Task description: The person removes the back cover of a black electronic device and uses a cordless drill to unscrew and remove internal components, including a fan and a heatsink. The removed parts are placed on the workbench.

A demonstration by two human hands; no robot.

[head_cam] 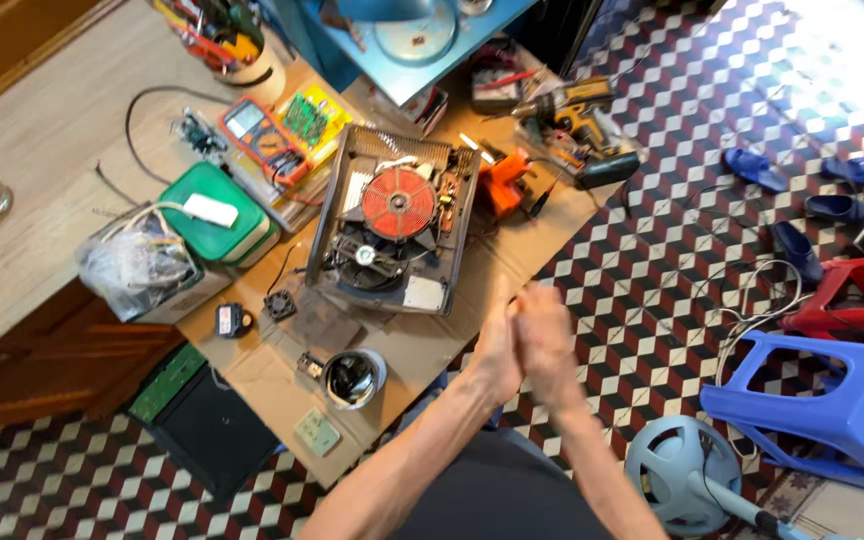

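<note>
Two hands, left hand (497,345) and right hand (544,340), we find pressed together holding nothing; the opened cooker (395,222) lies just far-left, nearer the left.

The floor (652,270) was tiled in a cube pattern of dark red, black and white, and strong daylight washed out its far corner beyond the blue plastic stool (832,410). That stool stood on the tiles with a red plastic stool (852,295) just behind it and a pale blue round fan base (682,475) near its front. Several dark blue rubber slippers (802,205) lay scattered farther behind the blue stool. Well apart from it, across the floor, stood a long pale wooden bench (42,180) with a darker brown wooden front (42,375).
</note>
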